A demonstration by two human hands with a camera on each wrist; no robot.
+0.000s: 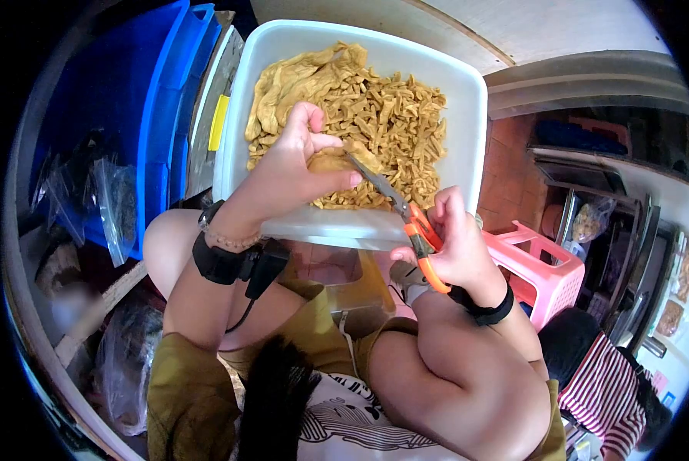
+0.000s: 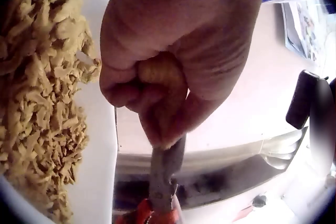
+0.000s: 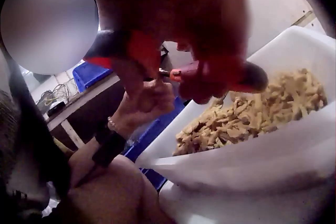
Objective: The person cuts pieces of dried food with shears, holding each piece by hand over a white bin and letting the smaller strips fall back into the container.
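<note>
My left hand [image 1: 283, 173] pinches a soft tan strip [image 1: 331, 160], which looks like tofu skin, over the near side of a white tub [image 1: 467, 96]. In my right hand [image 1: 467, 250] are scissors [image 1: 420, 229] with orange and black handles. Their blades reach the strip beside my left thumb; the left wrist view shows the blades [image 2: 160, 174] right at the fingertips. The tub holds many short cut tan pieces [image 1: 394, 115] and, at its far left, longer uncut strips [image 1: 291, 84]. Fingers hide much of the held strip.
Blue crates [image 1: 149, 115] stand left of the tub, with plastic bags [image 1: 114, 203] by them. A pink plastic stool [image 1: 548, 269] is to the right. At the lower right sits a person in a striped top [image 1: 602, 392]. Shelves with bagged goods [image 1: 590, 219] line the right.
</note>
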